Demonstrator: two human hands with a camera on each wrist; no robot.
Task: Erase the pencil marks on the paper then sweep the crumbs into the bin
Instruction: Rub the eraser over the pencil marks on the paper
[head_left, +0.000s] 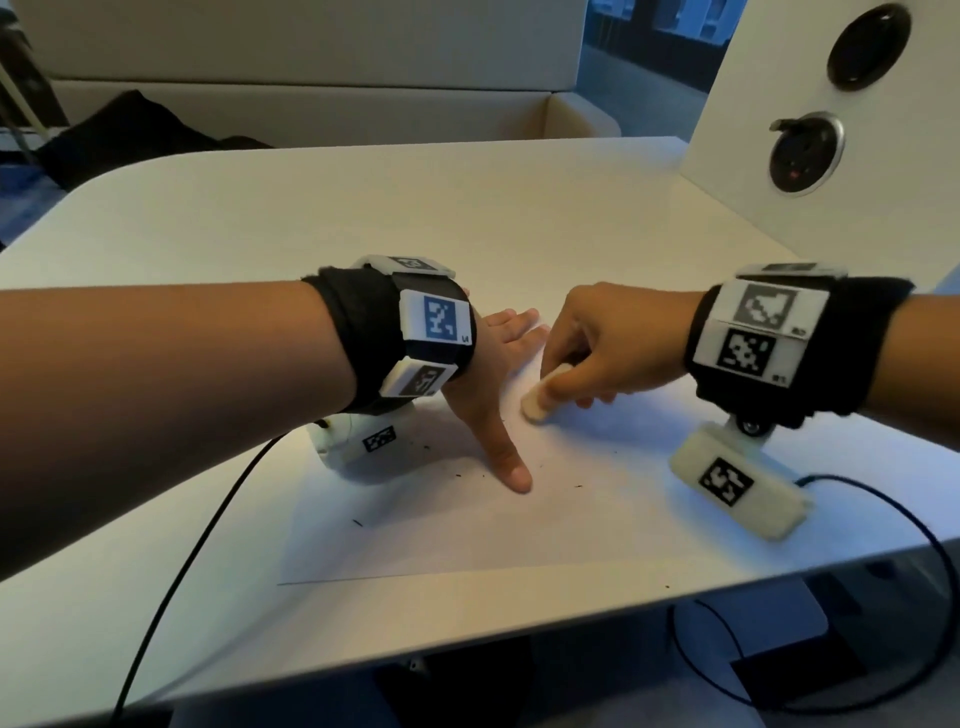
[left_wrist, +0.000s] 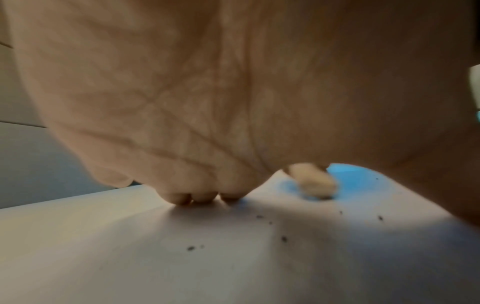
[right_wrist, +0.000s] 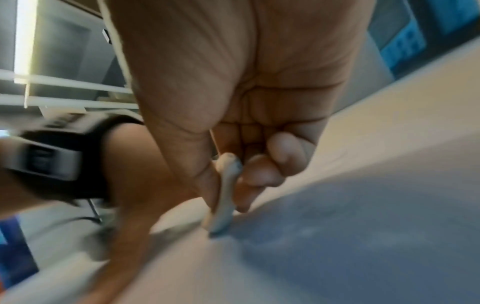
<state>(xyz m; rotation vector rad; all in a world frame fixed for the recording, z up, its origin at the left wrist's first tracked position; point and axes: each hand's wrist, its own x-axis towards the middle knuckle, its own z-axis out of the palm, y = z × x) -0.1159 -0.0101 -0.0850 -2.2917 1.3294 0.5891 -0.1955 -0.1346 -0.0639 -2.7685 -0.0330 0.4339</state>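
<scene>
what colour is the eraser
Cream white eraser, pinched in the right hand; head view shows it best.
</scene>
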